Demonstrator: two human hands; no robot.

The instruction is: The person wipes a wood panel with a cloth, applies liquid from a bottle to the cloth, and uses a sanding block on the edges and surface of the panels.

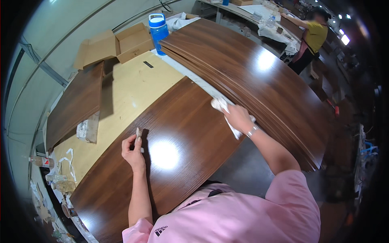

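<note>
Pink shirt (pixel 235 214) fronts a board (pixel 190 109) on the tabletop (pixel 133 85), right hand (pixel 239 118) clutching a cloth (pixel 220 104) against it, left hand (pixel 133 152) pinching a pale scrap (pixel 138 133); pressing too hard could scuff the board.

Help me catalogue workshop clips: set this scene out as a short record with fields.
Left hand: pinching a small pale object, kind unclear
Right hand: gripping a white cloth at the edge of a brown panel
Right of panel: stack of brown boards
Far side: blue bottle, open cardboard box
Background: co-worker, yellow top
</note>
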